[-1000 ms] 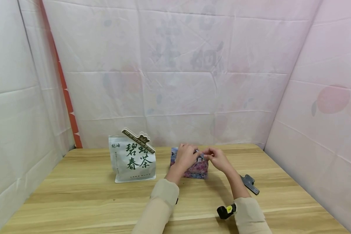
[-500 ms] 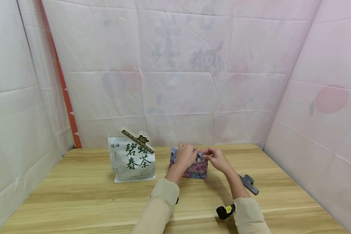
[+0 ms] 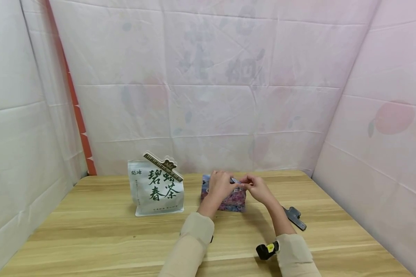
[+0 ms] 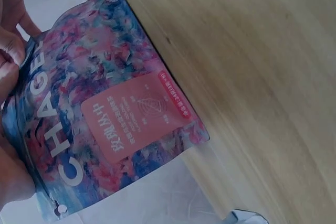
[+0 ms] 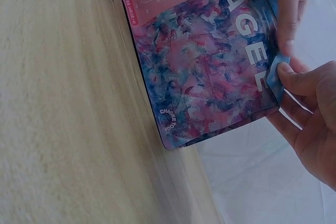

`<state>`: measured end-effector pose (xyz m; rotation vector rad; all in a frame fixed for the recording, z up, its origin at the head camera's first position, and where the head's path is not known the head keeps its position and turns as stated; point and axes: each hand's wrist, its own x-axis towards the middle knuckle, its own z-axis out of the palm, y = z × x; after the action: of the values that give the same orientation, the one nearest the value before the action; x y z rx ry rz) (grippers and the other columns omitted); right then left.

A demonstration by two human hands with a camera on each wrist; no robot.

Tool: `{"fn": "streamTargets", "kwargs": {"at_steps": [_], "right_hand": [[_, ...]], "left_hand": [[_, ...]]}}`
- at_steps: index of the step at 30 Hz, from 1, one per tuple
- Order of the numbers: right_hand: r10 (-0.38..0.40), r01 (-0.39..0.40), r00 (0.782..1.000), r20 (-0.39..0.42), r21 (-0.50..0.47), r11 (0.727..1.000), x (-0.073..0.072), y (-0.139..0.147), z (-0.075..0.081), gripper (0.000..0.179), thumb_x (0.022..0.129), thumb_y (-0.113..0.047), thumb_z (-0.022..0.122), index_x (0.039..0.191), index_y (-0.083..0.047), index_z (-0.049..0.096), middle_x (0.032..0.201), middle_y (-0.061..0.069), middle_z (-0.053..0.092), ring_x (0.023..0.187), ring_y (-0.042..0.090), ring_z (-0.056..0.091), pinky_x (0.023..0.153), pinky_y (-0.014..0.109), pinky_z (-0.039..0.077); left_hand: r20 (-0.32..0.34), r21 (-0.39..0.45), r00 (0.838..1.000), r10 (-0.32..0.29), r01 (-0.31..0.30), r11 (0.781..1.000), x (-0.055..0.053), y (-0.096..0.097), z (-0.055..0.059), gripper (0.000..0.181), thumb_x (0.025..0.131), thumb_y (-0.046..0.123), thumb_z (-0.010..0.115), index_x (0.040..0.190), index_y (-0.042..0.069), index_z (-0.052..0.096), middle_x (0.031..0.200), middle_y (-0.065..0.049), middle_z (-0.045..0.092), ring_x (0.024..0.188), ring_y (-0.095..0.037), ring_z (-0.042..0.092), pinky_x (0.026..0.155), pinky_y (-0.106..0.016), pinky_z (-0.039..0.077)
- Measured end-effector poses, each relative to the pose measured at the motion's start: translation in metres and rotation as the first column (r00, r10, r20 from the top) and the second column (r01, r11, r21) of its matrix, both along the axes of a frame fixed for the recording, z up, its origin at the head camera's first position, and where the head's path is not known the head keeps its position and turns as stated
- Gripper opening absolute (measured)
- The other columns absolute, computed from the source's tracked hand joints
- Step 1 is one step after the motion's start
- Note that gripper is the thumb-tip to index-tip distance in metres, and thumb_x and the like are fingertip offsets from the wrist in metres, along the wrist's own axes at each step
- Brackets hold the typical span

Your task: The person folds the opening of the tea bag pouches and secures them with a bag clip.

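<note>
A pink-and-blue patterned pouch (image 3: 234,200) with white lettering stands on the table, its pink label showing in the left wrist view. My left hand (image 3: 220,186) grips its top edge, covering the middle of the pouch in the head view. At the top right corner, my right hand (image 3: 257,187) pinches the pouch between thumb and fingers. In the right wrist view that corner (image 5: 275,74) is bent over under the right thumb, and the left fingers lie close by along the top edge. Most of the pouch's back is hidden.
A white tea pouch (image 3: 156,202) with green characters stands to the left, a cream-and-brown clip (image 3: 163,166) set aslant on its top right corner. A dark grey clip (image 3: 295,218) lies on the wooden table (image 3: 124,246) beside the right forearm. Cloth walls (image 3: 208,115) enclose the table.
My left hand's thumb has shifted right along the top edge, closer to the right fingertips. The right hand keeps its pinch at the corner. Both clips and the white pouch stay put.
</note>
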<state>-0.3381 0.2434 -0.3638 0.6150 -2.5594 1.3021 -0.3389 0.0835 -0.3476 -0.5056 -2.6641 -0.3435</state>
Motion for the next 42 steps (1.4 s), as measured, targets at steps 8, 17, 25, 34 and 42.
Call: {"fn": "streamTargets", "kwargs": {"at_steps": [8,17,25,34,42], "right_hand": [[0.019,-0.019,1.0,0.0,0.006,1.0,-0.002,0.001,0.003,0.006,0.09,0.003,0.054,0.093,0.004,0.059,0.084,0.009,0.059,0.076,0.026,0.058,0.06,0.033,0.046],[0.044,-0.045,0.999,0.03,0.033,0.998,0.004,0.008,0.008,0.01,0.09,0.0,0.055,0.098,0.004,0.06,0.091,0.011,0.06,0.084,0.029,0.06,0.067,0.035,0.05],[0.049,-0.047,0.997,-0.063,0.027,0.999,0.013,0.004,0.026,0.009,0.09,0.004,0.053,0.097,0.007,0.058,0.092,0.017,0.06,0.087,0.033,0.058,0.075,0.045,0.048],[0.031,-0.013,0.989,-0.145,0.125,0.992,0.022,0.022,0.045,0.006,0.088,0.004,0.056,0.092,0.003,0.061,0.087,0.01,0.062,0.084,0.032,0.059,0.074,0.045,0.049],[0.008,0.032,0.993,-0.12,0.33,0.943,0.028,0.065,0.056,0.003,0.088,0.004,0.056,0.086,0.006,0.059,0.082,0.009,0.06,0.076,0.027,0.059,0.065,0.039,0.049]], "left_hand": [[-0.032,-0.003,0.999,0.041,-0.041,0.999,0.0,0.003,0.001,0.026,0.078,0.049,0.066,0.092,0.028,0.071,0.076,0.013,0.062,0.071,-0.008,0.054,0.074,-0.027,0.036],[-0.049,-0.009,0.998,0.031,-0.032,0.999,0.0,0.007,0.0,0.027,0.077,0.049,0.067,0.093,0.027,0.072,0.076,0.013,0.062,0.071,-0.009,0.053,0.069,-0.026,0.034],[-0.038,-0.01,0.999,0.032,-0.032,0.999,0.0,0.008,0.0,0.031,0.077,0.049,0.067,0.097,0.026,0.072,0.083,0.012,0.065,0.076,-0.009,0.054,0.072,-0.027,0.034],[-0.029,0.0,0.999,0.046,-0.046,0.999,0.0,0.005,-0.004,0.032,0.076,0.05,0.068,0.097,0.026,0.071,0.085,0.012,0.065,0.081,-0.01,0.055,0.074,-0.028,0.035],[-0.065,0.029,0.997,0.043,-0.041,0.999,0.001,0.0,-0.004,0.029,0.076,0.047,0.07,0.095,0.024,0.072,0.08,0.011,0.065,0.075,-0.009,0.055,0.069,-0.026,0.035]]}}
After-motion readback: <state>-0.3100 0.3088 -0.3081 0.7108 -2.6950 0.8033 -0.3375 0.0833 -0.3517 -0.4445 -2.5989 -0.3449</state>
